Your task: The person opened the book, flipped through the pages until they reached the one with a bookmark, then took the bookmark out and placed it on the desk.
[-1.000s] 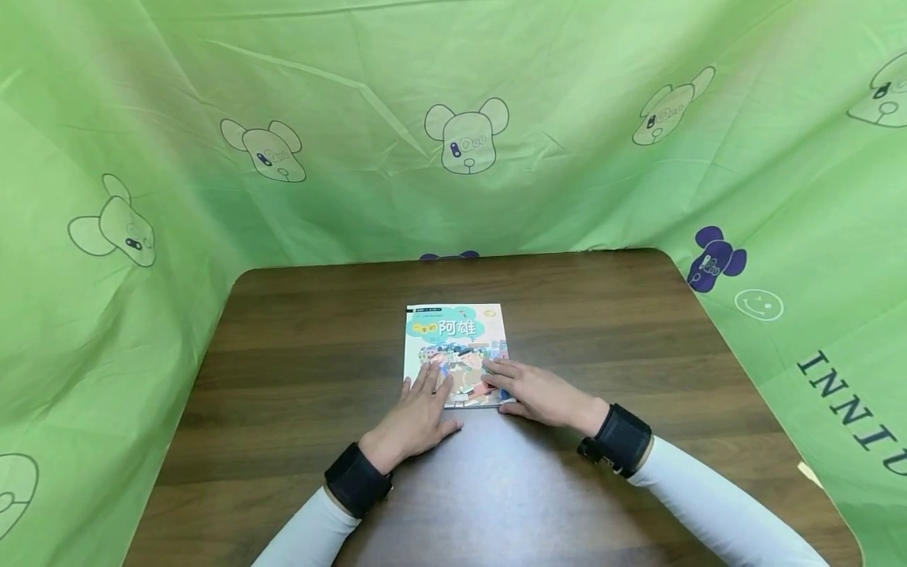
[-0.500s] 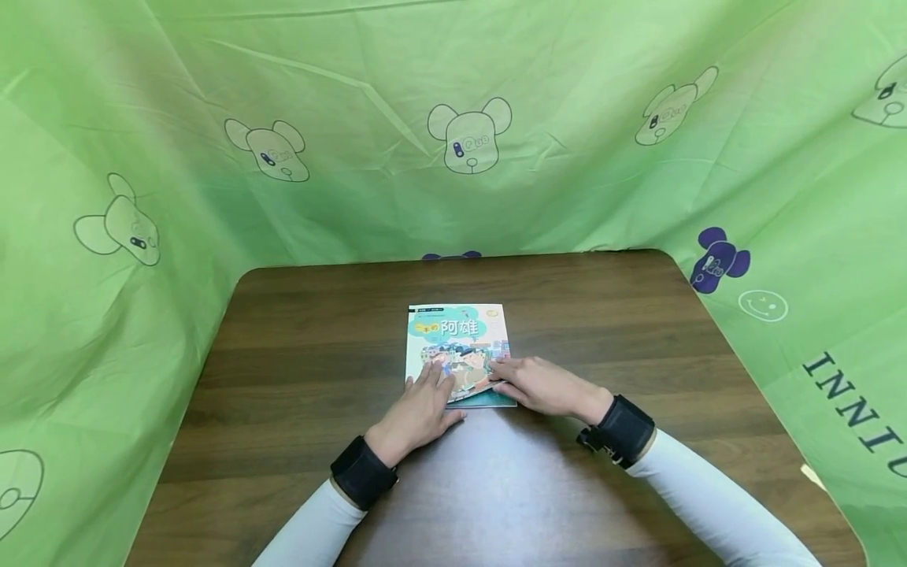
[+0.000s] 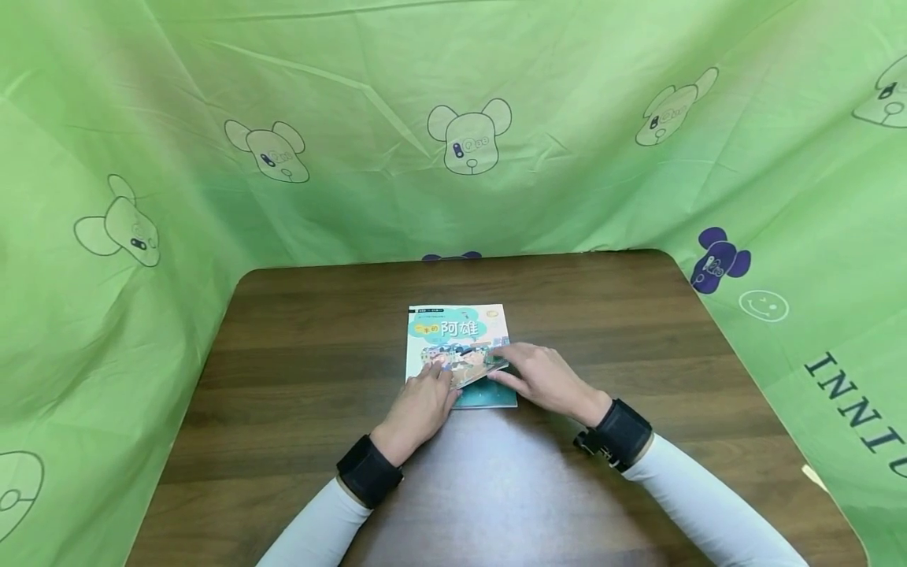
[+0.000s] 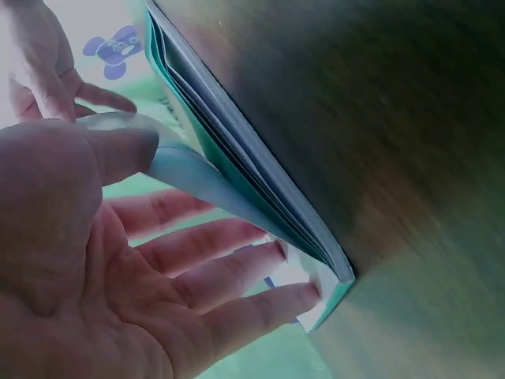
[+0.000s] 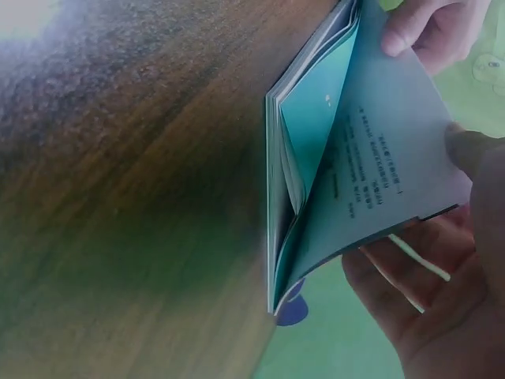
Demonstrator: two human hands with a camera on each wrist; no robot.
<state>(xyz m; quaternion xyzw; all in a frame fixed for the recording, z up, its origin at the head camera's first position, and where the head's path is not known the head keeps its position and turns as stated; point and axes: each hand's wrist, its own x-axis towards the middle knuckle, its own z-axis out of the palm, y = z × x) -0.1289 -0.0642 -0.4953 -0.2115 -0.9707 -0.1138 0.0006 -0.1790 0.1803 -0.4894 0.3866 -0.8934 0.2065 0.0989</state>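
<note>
On the table lies a thin picture book [image 3: 460, 319] with a white and light-blue illustrated cover. Its cover is lifted at the near right corner, baring a teal page [image 3: 494, 396] beneath. My right hand [image 3: 549, 382] pinches the lifted edge, thumb on the inner side and fingers outside. The right wrist view shows lines of print on the cover's inner face [image 5: 387, 158]. At the book's near edge, my left hand [image 3: 418, 409] has its fingers over the front and its thumb [image 4: 126, 154] against the raised cover's underside. The stacked pages [image 4: 252, 150] fan slightly apart below.
The brown wood-grain table [image 3: 305, 354] has rounded far corners. A green cloth [image 3: 354, 197] printed with bear heads hangs around its back and sides. A small pale object [image 3: 813, 477] shows at the right edge. Black bands [image 3: 616, 433] circle both wrists.
The cover, flat a second ago, now has its near right corner raised by the right hand, which moved slightly up. The left thumb has come in to the lifted edge.
</note>
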